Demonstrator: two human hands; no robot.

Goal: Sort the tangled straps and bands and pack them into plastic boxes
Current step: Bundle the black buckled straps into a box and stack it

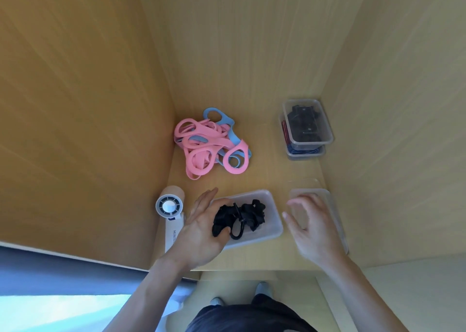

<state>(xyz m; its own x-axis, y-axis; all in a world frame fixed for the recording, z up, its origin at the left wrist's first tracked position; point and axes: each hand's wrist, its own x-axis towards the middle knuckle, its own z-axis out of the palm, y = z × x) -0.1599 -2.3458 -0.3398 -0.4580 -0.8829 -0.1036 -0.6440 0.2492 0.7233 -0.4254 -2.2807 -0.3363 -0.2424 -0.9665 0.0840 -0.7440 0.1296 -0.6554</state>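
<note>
Surface and enclosure: the desk (pixel 267 170) is light wood. It is closed in by a wood panel on the left (pixel 75 104), one at the back (pixel 239 54) and one on the right (pixel 393 104).

Nearest items:
- The left hand (pixel 201 228) lies at the left end of an open plastic box (pixel 273 220). Its fingers (pixel 205 198) are straight and spread, and grip nothing. The thumb touches the bundle of black straps (pixel 242 215) that lies inside this box.
- The right hand (pixel 314 227) is above a clear lid or shallow tray (pixel 332 205) just right of the box. Its fingers are loosely curved and hold nothing. The hand is blurred, so contact with the clear piece cannot be confirmed.
- A white handheld fan (pixel 171 209) lies flat on the desk, left of the left hand and against the left panel.

Middle of the desk: a tangled pile of pink and blue bands (pixel 209 147) lies loose on the surface, near the back-left corner, well apart from the open box.

Far right corner: two clear boxes are stacked. The upper box (pixel 309 123) contains dark items. The lower box (pixel 305 152) contains bands striped in red and blue.
</note>
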